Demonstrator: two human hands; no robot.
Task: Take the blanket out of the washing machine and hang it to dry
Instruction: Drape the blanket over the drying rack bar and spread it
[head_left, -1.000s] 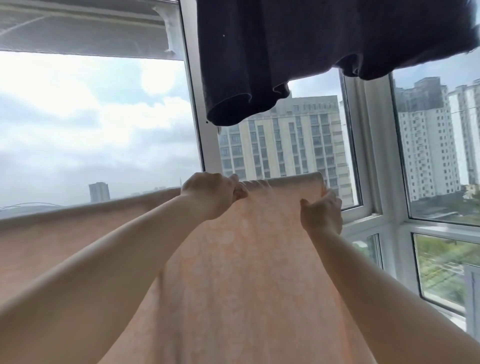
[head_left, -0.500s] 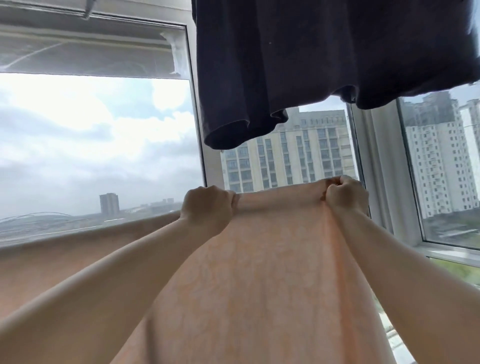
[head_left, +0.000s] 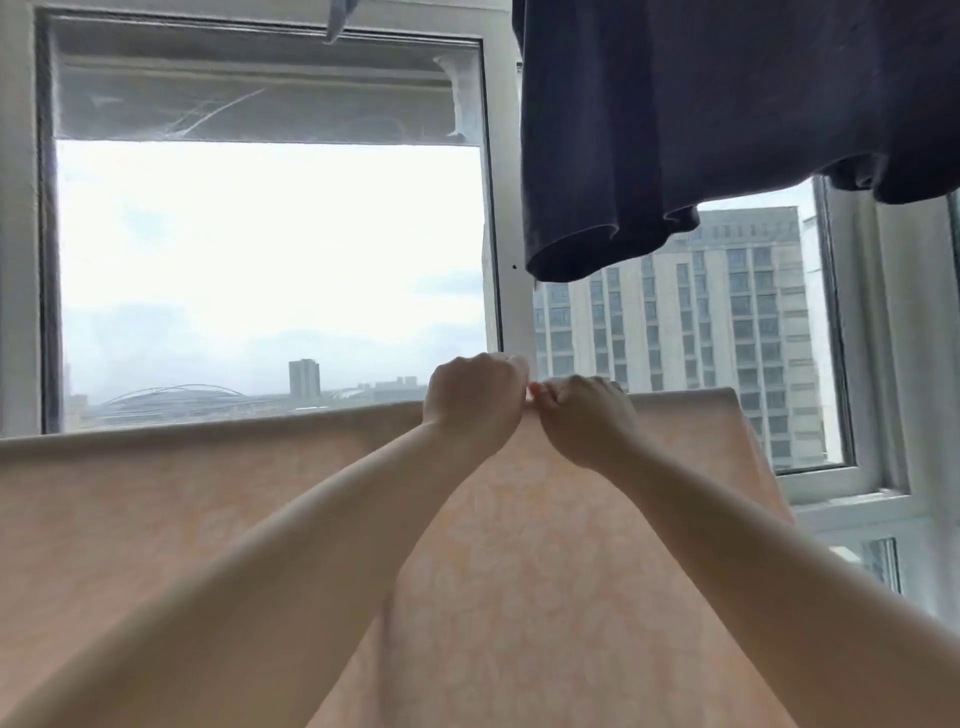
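Note:
A pale peach blanket (head_left: 545, 597) with a faint pattern hangs spread across the lower half of the view, its top edge running straight from the far left to a corner at the right. My left hand (head_left: 475, 397) and my right hand (head_left: 587, 415) are both closed on that top edge, side by side and almost touching, near the window's middle post. Whatever carries the blanket's top edge is hidden behind the cloth.
A dark navy garment (head_left: 727, 119) hangs from above at the upper right, its hem just above my hands. White window frames (head_left: 506, 291) stand behind, with sky on the left and high-rise buildings (head_left: 701, 332) on the right. A metal rack end (head_left: 335, 21) shows at the top.
My right hand has slid left along the blanket's top edge until it sits next to my left hand. The view has tilted up and to the left.

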